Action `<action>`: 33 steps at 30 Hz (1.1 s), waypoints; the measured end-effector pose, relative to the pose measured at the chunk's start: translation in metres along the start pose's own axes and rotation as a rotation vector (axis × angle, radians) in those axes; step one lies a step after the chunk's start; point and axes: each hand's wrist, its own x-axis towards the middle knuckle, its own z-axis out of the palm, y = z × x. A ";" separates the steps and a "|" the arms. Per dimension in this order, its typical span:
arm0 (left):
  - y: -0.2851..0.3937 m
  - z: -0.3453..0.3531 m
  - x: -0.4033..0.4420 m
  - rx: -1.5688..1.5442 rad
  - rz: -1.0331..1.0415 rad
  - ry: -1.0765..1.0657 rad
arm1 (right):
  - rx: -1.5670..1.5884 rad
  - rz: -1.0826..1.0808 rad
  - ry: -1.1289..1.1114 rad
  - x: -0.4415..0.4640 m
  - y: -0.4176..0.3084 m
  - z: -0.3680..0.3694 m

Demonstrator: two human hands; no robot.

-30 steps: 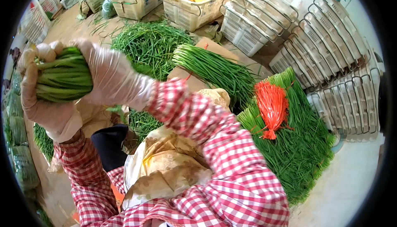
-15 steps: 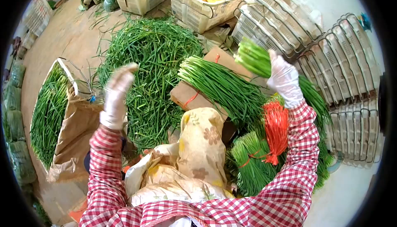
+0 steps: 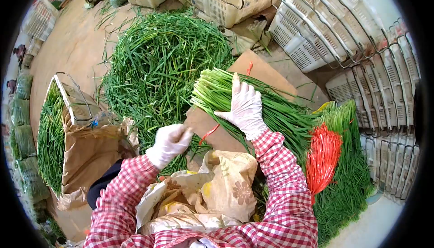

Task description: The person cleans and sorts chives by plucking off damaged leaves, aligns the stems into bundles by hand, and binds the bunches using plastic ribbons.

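My right hand (image 3: 244,108), in a white glove, lies over a thick bunch of garlic chives (image 3: 280,112), fingers stretched and thumb apart. The pale stalk ends point left. Beneath the bunch is a brown board (image 3: 212,128), with a red tie (image 3: 209,135) sticking out at its near side and another red tie (image 3: 249,68) at the far side. My left hand (image 3: 171,144), gloved too, is curled closed left of the near tie, slightly blurred; nothing shows in it. A hank of red ties (image 3: 323,157) hangs beside my right forearm.
A big heap of loose chives (image 3: 162,63) lies ahead on the floor. At left stands a crate of chives (image 3: 52,135) lined with brown paper (image 3: 90,157). Finished chives (image 3: 341,198) are stacked at right. White crates (image 3: 235,4) and stacked baskets (image 3: 325,22) stand behind.
My right hand has come down and left from holding a raised handful of chives to resting on the bunch on the board. My left hand has moved down and right and curled closed.
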 end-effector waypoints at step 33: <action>0.040 0.101 0.183 0.908 0.425 -0.069 | 0.370 0.464 -0.376 0.124 0.063 0.049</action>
